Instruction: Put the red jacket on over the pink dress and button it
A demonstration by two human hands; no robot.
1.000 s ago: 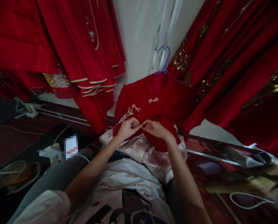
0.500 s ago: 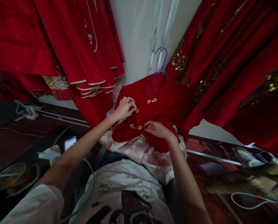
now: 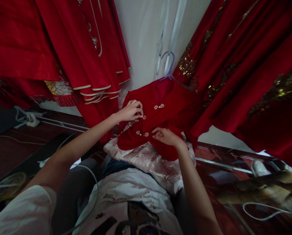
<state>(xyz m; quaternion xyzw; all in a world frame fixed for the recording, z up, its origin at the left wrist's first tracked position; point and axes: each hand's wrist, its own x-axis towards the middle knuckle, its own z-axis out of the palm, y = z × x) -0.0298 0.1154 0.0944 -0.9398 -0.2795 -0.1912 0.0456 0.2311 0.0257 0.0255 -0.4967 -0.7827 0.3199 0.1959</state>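
Lying over a shiny patterned cloth [image 3: 158, 166], in front of the person's white shirt [image 3: 126, 186], the red garment [image 3: 180, 114] has a purple hanger [image 3: 170, 67] at its neck; the left hand [image 3: 130, 111] is at a beaded flower [image 3: 144, 117], though whether its grip pinches cannot be told; the right hand [image 3: 167, 136] keeps a loosely spread grip near the lower clasp [image 3: 146, 134].
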